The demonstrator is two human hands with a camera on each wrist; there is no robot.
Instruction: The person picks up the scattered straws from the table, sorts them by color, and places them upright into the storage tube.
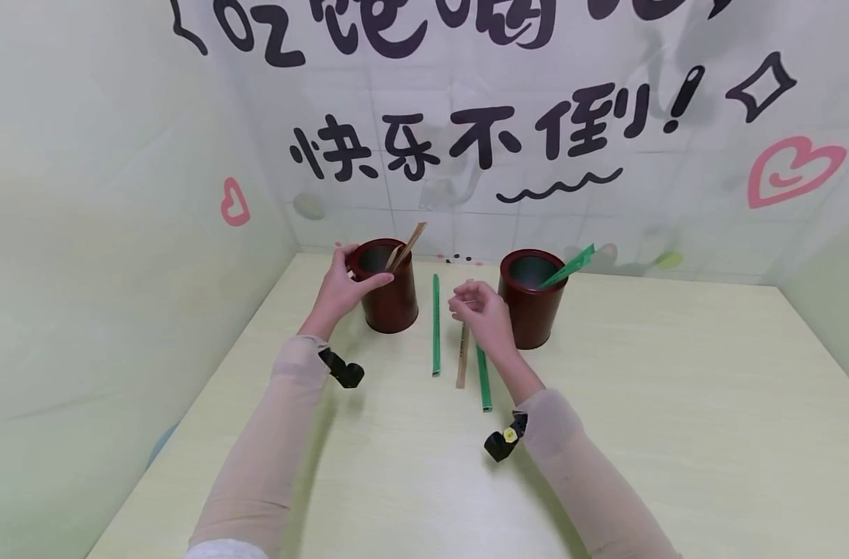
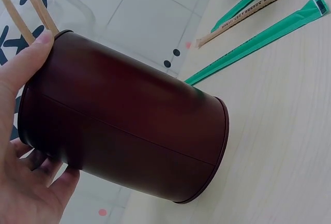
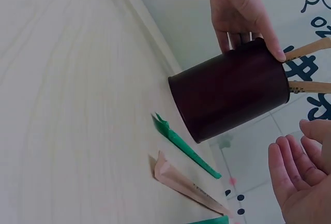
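My left hand (image 1: 355, 281) grips the left dark red cup (image 1: 391, 299), thumb on the rim and fingers round the far side. The left wrist view shows the same cup (image 2: 129, 125) close up. Two brown wrapped sticks (image 1: 407, 247) lean out of it. My right hand (image 1: 475, 304) hovers between the cups with loosely curled fingers and an empty palm (image 3: 295, 175), just above the top end of a brown wrapped stick (image 1: 461, 359) lying on the table. A green wrapped stick (image 1: 435, 326) lies to its left and another (image 1: 483, 380) to its right. The right cup (image 1: 532, 303) holds a green wrapped stick (image 1: 571, 266).
The pale wooden table (image 1: 676, 435) is closed in by a green wall on the left (image 1: 103, 272) and a tiled back wall with black writing (image 1: 480, 140) just behind the cups. A black camera unit sits on each wrist.
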